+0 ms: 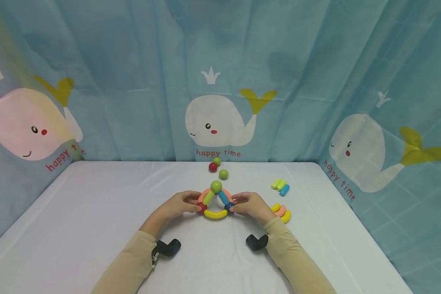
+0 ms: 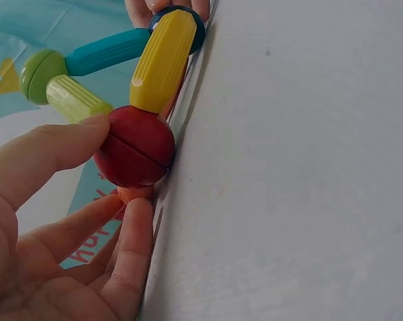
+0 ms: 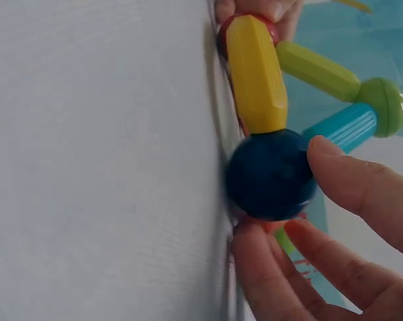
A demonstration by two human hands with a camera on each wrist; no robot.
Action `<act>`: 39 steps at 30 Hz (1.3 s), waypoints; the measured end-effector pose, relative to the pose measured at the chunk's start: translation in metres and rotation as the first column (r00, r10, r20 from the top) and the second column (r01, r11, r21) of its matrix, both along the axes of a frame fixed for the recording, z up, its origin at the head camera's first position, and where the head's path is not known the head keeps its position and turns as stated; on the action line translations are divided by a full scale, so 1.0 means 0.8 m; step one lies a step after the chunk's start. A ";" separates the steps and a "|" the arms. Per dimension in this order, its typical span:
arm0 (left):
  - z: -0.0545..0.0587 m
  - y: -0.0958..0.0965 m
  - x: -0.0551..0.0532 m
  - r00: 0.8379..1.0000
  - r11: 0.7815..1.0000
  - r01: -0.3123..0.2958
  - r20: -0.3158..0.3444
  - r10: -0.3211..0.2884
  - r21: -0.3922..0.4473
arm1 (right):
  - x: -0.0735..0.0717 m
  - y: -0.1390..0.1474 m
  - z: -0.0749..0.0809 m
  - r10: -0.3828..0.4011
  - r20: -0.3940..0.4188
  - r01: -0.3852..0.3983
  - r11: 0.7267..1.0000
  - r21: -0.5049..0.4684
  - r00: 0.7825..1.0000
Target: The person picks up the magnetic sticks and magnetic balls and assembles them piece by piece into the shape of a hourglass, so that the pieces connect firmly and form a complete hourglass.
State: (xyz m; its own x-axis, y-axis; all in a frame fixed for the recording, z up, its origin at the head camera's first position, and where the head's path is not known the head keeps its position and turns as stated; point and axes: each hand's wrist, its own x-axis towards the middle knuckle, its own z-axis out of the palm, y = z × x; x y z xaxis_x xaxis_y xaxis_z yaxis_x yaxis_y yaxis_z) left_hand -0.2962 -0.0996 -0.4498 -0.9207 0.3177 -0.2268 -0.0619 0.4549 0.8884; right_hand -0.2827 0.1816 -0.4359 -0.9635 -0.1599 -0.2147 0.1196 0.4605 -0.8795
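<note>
A toy frame of balls and rods stands on the table between the two hands. My left hand (image 1: 180, 203) holds its red ball (image 2: 134, 146) at the left corner, the thumb on one side and fingers below. At the right corner my right hand (image 1: 252, 206) grips the dark blue ball (image 3: 272, 175) likewise. A curved yellow rod (image 1: 215, 214) joins these balls in front. A light green rod (image 1: 208, 197) and a blue rod (image 1: 223, 198) slope up to a green ball (image 1: 216, 186) on top. Orange curved rods (image 1: 228, 195) show behind, partly hidden.
Behind the frame lie a loose red ball (image 1: 212, 167) and two green balls (image 1: 223, 174). To the right are light green rods (image 1: 281, 185), a blue rod (image 1: 284, 190), and yellow curved rods (image 1: 286, 217) around an orange one (image 1: 280, 211). A whale-print curtain (image 1: 139, 122) borders the white table (image 1: 95, 228).
</note>
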 end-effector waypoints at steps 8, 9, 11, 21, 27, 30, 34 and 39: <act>0.000 -0.001 -0.001 1.000 0.999 0.006 0.010 -0.007 0.034 | 0.008 0.026 0.035 -0.142 -0.024 0.140 0.989 -0.055 0.990; 0.000 -0.001 -0.001 1.000 0.999 0.000 0.014 -0.001 0.035 | 0.008 0.033 0.039 -0.162 -0.005 0.162 0.985 -0.064 0.987; -0.001 0.000 -0.002 1.000 0.999 -0.008 0.018 0.007 0.032 | 0.008 0.048 0.044 -0.203 0.028 0.205 0.977 -0.057 0.979; -0.002 0.001 -0.003 0.999 0.999 -0.012 0.030 0.011 0.041 | -0.002 0.129 0.053 -0.315 -0.078 0.313 0.949 -0.038 0.946; -0.002 0.000 -0.001 0.999 0.999 -0.023 0.034 0.021 0.035 | -0.008 0.154 0.048 -0.384 -0.028 0.385 0.923 0.021 0.923; -0.003 0.000 -0.001 0.999 0.999 -0.031 0.034 0.030 0.036 | -0.009 0.162 0.043 -0.407 -0.011 0.407 0.913 0.030 0.913; -0.004 0.001 -0.002 0.999 0.998 -0.042 0.036 0.041 0.045 | -0.013 0.172 0.037 -0.433 0.031 0.432 0.901 0.033 0.901; -0.004 0.000 0.000 0.999 0.999 -0.026 0.028 0.025 0.045 | -0.022 0.182 0.032 -0.494 0.170 0.512 0.855 -0.086 0.853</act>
State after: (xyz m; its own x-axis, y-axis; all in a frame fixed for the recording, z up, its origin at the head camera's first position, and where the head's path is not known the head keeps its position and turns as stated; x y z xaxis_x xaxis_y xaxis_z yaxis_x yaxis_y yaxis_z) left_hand -0.2966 -0.0993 -0.4534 -0.9224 0.3045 -0.2377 -0.0974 0.4121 0.9059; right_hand -0.3001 0.3274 -0.4107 -0.8816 0.3044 -0.3609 0.4281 0.1934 -0.8828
